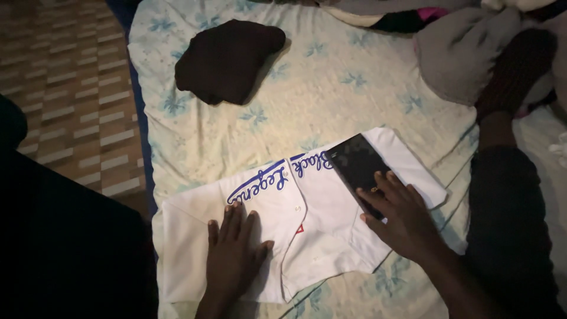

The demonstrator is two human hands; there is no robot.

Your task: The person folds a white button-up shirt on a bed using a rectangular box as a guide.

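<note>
We have the white jersey (307,218) lying folded on the bed (331,88), its blue lettering facing up, near the bed's near edge; our left hand (233,257) lies flat on its left half, fingers spread and pressing, nothing held in its grip; our right hand (401,215) rests on the right half with fingers extended, open too, its fingertips touching a black phone (357,168) that lies slantwise on the cloth. To smooth this fold well, we judge that both palms should keep even pressure and sweep outward from the middle seam, so the creases run off the edges rather than bunching; the phone sits on the fabric and would likely drag or trap a wrinkle, so it wants minding. A dark folded garment (227,59) sits well apart toward the head of the bed; a heap of grey clothes (466,53) lies at the far right; a patterned floor (65,88) shows at left.
</note>
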